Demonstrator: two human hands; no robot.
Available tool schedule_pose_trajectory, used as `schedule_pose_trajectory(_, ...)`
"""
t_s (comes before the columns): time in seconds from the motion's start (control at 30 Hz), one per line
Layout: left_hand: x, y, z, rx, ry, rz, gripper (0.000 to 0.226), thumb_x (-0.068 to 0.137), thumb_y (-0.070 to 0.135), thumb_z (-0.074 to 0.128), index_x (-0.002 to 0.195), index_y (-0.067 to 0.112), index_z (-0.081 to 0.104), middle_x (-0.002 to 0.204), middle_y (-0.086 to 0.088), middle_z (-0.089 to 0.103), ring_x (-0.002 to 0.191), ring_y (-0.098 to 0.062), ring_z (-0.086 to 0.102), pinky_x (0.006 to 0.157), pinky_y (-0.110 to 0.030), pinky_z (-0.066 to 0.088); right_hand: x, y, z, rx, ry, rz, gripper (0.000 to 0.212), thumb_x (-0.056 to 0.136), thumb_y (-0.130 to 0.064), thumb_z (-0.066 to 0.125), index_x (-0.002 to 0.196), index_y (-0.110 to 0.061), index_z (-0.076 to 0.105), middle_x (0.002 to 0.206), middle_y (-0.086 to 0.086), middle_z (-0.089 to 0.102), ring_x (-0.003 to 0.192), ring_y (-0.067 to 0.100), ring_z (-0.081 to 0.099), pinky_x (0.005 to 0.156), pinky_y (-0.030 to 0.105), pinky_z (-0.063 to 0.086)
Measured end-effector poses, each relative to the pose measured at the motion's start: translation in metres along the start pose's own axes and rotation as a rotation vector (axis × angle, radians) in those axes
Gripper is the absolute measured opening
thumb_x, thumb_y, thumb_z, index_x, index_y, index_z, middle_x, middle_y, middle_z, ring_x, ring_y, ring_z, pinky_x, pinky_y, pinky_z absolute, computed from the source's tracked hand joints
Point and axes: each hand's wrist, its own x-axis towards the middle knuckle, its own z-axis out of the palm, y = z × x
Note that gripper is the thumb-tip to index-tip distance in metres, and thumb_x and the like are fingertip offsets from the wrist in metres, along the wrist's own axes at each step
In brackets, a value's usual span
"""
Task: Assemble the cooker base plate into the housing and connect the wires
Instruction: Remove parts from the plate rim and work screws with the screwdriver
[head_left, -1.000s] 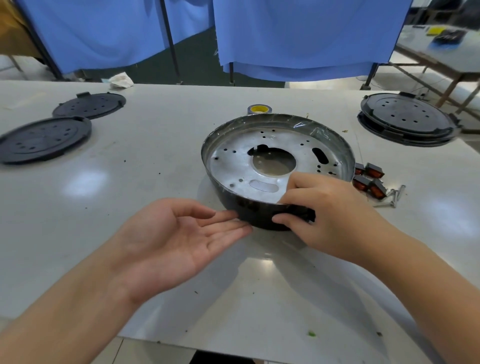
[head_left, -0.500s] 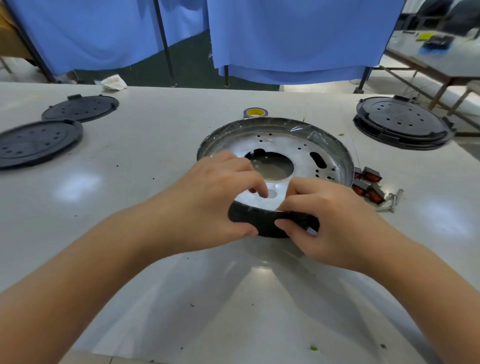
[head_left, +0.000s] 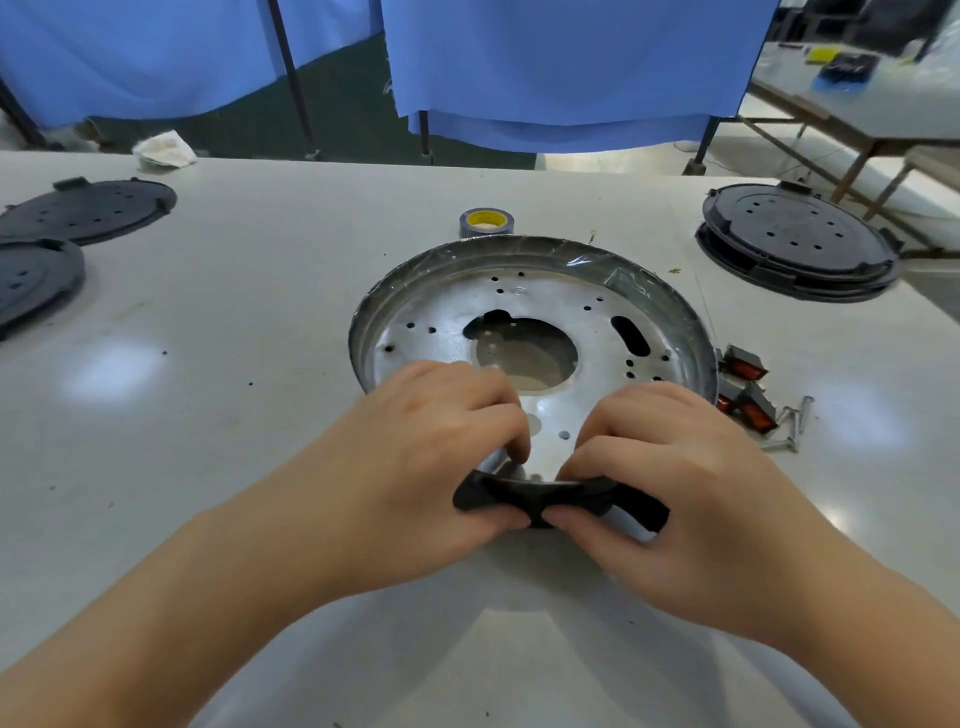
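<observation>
A round cooker housing (head_left: 670, 306) with a dark film-wrapped wall sits in the middle of the white table (head_left: 260, 322). Inside it lies a silver base plate (head_left: 566, 301) with a large centre hole and several small holes. My left hand (head_left: 421, 462) and my right hand (head_left: 675, 488) both grip the housing's near rim, fingers curled over the top edge and thumbs pressed on the black outer wall. The near part of the rim is hidden by my hands. No wires show.
Black round plastic plates lie at the far left (head_left: 83, 208) and a stack of them at the far right (head_left: 795, 239). A tape roll (head_left: 485, 222) stands just behind the housing. Orange rocker switches (head_left: 745, 384) and loose screws (head_left: 789, 423) lie right of the housing.
My left hand turned over from lying palm-up beside the housing and took hold of its near rim next to my right hand. The view has drawn closer.
</observation>
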Motion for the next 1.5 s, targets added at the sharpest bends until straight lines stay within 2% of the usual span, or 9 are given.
schedule_pose_trajectory(0.17,-0.004,-0.005,0.004,-0.024,0.076,0.011,0.025,0.075,0.040,0.075,0.077,0.017,0.066,0.084,0.006,0.062,0.079,-0.018,0.058,0.077,-0.034,0.046,0.000,0.005,-0.001,0.000,0.032,0.031,0.019,0.080,-0.034,0.065,0.073,-0.018,0.070,0.071,-0.004,0.058,0.065,0.023,0.055,0.077,0.042,0.047)
schedule_pose_trajectory(0.3,-0.003,-0.006,0.008,-0.027,0.087,0.030,0.025,0.077,0.037,0.073,0.069,0.016,0.062,0.076,0.006,0.060,0.074,-0.019,0.055,0.077,-0.034,0.045,0.000,0.006,0.003,0.011,0.049,0.032,0.017,0.079,-0.031,0.065,0.071,-0.018,0.070,0.071,-0.005,0.059,0.064,0.021,0.056,0.081,0.040,0.046)
schedule_pose_trajectory(0.73,-0.003,-0.008,0.006,-0.065,0.112,0.043,0.036,0.079,0.039,0.070,0.060,0.014,0.054,0.065,0.004,0.053,0.067,-0.020,0.050,0.070,-0.033,0.044,-0.002,0.003,0.012,0.010,0.133,-0.033,0.019,0.080,-0.024,0.070,0.065,-0.012,0.069,0.066,-0.002,0.055,0.060,0.022,0.049,0.072,0.038,0.047)
schedule_pose_trajectory(0.87,-0.004,-0.011,0.006,-0.066,0.117,0.039,0.035,0.074,0.034,0.078,0.058,0.015,0.054,0.063,0.005,0.052,0.066,-0.018,0.048,0.070,-0.030,0.043,-0.001,0.003,0.015,0.014,0.153,-0.040,0.018,0.081,-0.022,0.072,0.067,-0.011,0.069,0.066,-0.001,0.055,0.061,0.022,0.049,0.070,0.038,0.047)
schedule_pose_trajectory(1.3,-0.004,-0.012,0.005,-0.064,0.092,0.010,0.034,0.072,0.037,0.078,0.058,0.016,0.055,0.064,0.007,0.052,0.067,-0.015,0.047,0.071,-0.026,0.038,0.001,0.000,0.014,0.007,0.142,-0.034,0.019,0.080,-0.023,0.071,0.065,-0.012,0.068,0.066,-0.002,0.055,0.061,0.022,0.051,0.066,0.030,0.042)
schedule_pose_trajectory(1.5,-0.004,-0.013,0.004,-0.070,0.090,0.013,0.032,0.074,0.039,0.073,0.058,0.018,0.055,0.065,0.009,0.053,0.068,-0.013,0.047,0.073,-0.023,0.036,0.001,-0.001,0.014,-0.004,0.123,-0.030,0.019,0.080,-0.023,0.071,0.065,-0.012,0.068,0.066,-0.002,0.055,0.060,0.022,0.050,0.064,0.030,0.042)
